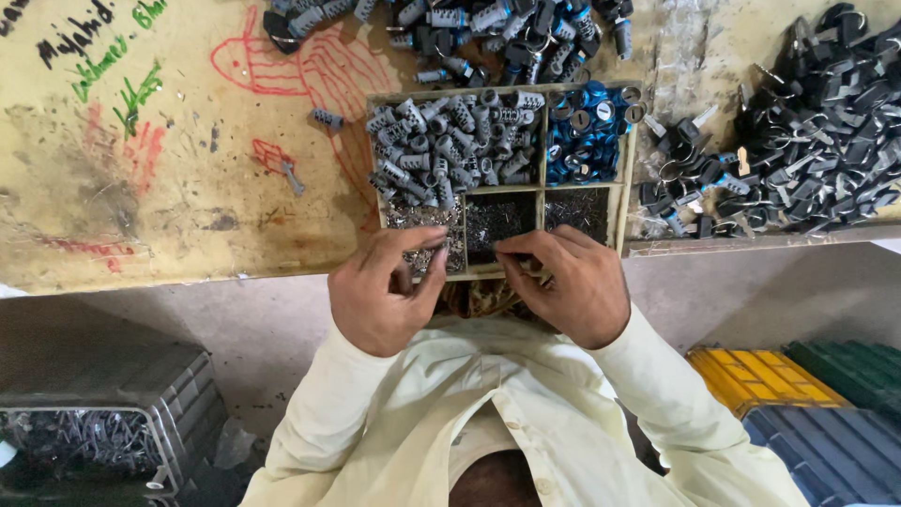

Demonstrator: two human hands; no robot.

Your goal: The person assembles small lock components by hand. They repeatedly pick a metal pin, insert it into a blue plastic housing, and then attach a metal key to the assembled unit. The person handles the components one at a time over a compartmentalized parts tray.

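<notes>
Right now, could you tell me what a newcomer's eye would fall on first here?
Probably the left hand and right hand, fingertips pinched over the near edge of a divided wooden tray. Its compartments hold grey cylinders, blue caps and tiny dark parts. Further right lies a heap of black keys; red scribbles mark the bench's left.

My left hand point(380, 296) pinches a small grey part, mostly hidden, over the wooden divided tray point(619, 202)'s front-left compartment w/ tiny silvery bits. Right hand point(568, 282) fingertips sit at the middle compartment's front edge, dark pins inside.
</notes>
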